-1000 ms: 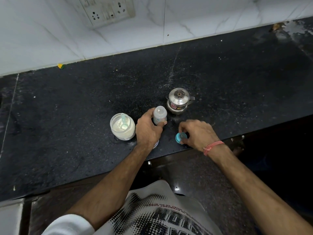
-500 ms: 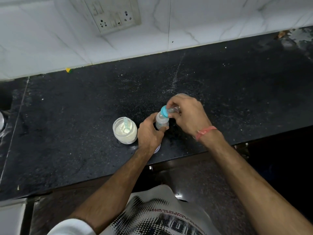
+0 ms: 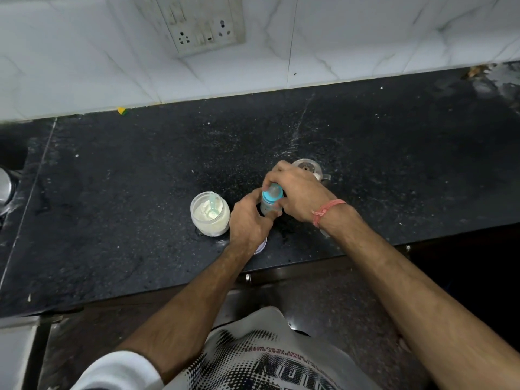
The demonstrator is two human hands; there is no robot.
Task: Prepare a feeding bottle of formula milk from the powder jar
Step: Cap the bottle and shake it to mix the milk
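A small clear feeding bottle (image 3: 268, 207) stands upright on the black counter (image 3: 126, 192), near the front edge. My left hand (image 3: 249, 222) wraps its body from the left. My right hand (image 3: 298, 192) grips the blue teat cap (image 3: 271, 195) sitting on the bottle's neck. To the left stands the open powder jar (image 3: 209, 215), with white powder and a pale blue scoop (image 3: 212, 205) inside. A white lid (image 3: 260, 246) lies on the counter, mostly hidden under my left wrist.
A small steel pot (image 3: 308, 168) with a lid sits just behind my right hand. A steel vessel (image 3: 4, 190) shows at the far left edge. White tiled wall with a socket plate (image 3: 202, 26) runs along the back. Spilled powder specks dot the counter.
My right hand picked the blue teat cap off the counter, carried it up onto the bottle's neck and now grips it there. The left hand kept hold of the bottle.
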